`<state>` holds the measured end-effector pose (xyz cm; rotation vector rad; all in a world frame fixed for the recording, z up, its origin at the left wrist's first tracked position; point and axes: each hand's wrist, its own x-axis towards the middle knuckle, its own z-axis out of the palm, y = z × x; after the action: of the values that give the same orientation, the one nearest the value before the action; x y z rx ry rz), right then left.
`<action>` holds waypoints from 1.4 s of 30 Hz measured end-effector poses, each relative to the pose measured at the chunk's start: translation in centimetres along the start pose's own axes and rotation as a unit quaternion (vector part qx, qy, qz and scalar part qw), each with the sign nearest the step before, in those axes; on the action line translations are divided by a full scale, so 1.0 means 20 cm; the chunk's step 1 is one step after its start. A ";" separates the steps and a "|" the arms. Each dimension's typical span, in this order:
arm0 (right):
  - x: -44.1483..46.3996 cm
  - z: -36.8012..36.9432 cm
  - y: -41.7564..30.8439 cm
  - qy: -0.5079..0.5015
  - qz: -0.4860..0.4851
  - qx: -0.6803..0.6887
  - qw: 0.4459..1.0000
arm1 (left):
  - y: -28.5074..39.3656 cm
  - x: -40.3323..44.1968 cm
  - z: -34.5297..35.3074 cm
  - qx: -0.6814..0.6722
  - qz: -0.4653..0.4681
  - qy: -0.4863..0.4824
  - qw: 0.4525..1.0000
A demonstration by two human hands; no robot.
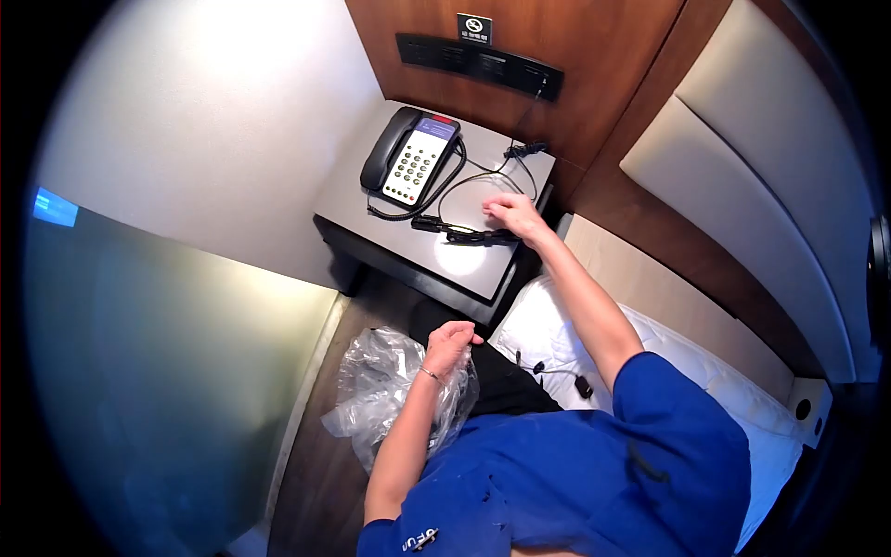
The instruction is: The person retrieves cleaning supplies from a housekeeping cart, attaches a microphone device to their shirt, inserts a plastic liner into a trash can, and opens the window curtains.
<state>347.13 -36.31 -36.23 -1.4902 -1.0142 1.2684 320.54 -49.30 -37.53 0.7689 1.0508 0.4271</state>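
My left hand (449,349) is closed on a clear plastic bag (376,376), which hangs crumpled around the wrist and below it. Over the grey nightstand (385,237), my right hand (513,215) has its fingers bent together; whatever they pinch, if anything, is too small to tell. Just below that hand lies a bundled black cable (478,238), with a black connector (428,224) beside it. Thin cable loops run up to a dark plug cluster (525,149) at the back edge. A black and white desk phone (415,158) sits left of the cables.
A black socket panel (478,63) and a no-smoking sign (474,29) are on the wooden wall. At right is a bed with white bedding (538,320), where a small black adapter (583,386) with a cord lies. A frosted panel (176,371) stands at left.
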 end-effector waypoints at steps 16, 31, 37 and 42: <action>-0.89 -0.21 -0.03 -0.264 0.212 -0.117 0.933 | -0.12 -0.09 -0.12 -0.030 0.072 0.029 0.997; -0.99 -0.02 0.15 -0.420 0.268 -0.228 0.836 | -0.33 -0.16 -0.39 -0.158 0.001 0.119 0.980; -0.82 -0.09 -0.12 -0.174 0.148 0.048 0.972 | -0.31 -0.19 -0.37 -0.144 0.014 0.097 0.985; -0.78 0.04 -0.24 -0.205 0.113 0.126 0.964 | -0.12 -0.32 -0.21 -0.140 0.020 -0.009 0.990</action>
<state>344.06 -50.04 -27.80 -1.1947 -0.9114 1.8518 313.84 -53.52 -36.57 0.5427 0.9348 0.5874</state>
